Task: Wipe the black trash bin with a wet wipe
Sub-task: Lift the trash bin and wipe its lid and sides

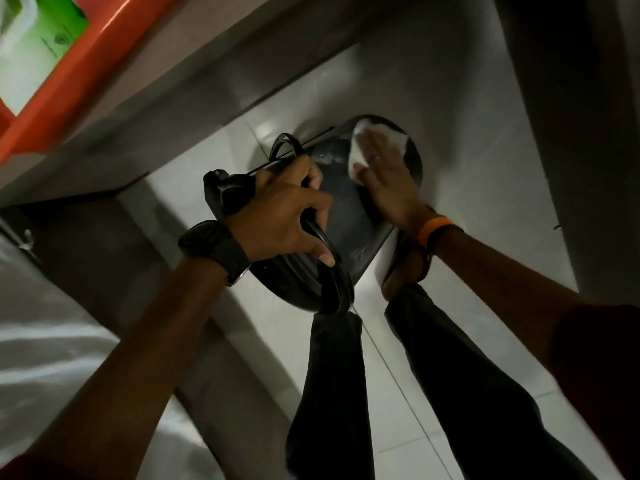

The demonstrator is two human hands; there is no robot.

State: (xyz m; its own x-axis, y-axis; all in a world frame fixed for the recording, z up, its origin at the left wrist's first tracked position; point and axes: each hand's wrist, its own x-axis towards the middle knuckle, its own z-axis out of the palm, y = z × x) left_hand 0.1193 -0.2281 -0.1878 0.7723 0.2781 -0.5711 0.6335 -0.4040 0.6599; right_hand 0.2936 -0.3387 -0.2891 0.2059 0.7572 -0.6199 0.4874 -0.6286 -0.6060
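- black trash bin (349, 216): on the tiled floor (388, 348), tipped over toward the wearer, base end far, open rim end near; long axis running from lower left to upper right, away from the body.
- position: directly below and ahead of both hands, between a grey ledge on the left and the wall on the right; just in front of the dark trouser legs.
- left hand (284, 213): curled shut round the near rim, thumb over the edge; appears to be steadying the tilted body. black watch on that wrist.
- right hand (388, 174): flat, fingers extended and together, palm pressed on the upper side wall toward the far end; orange band on that wrist.
- wet wipe (381, 131): white, crumpled, trapped between the right palm and the bin surface, showing beyond the fingertips and at the thumb side.
- nearer hand: right for the wiping face; left for the rim.
- surface: damp sheen visible on the wall between the two hands.
- next stroke, judged: likely along the long axis, down the side wall toward the rim; far base end and underside probably call for rotating the bin with the left hand.
- risk, judged: bin sliding on the smooth tiles if the rim grip loosens.
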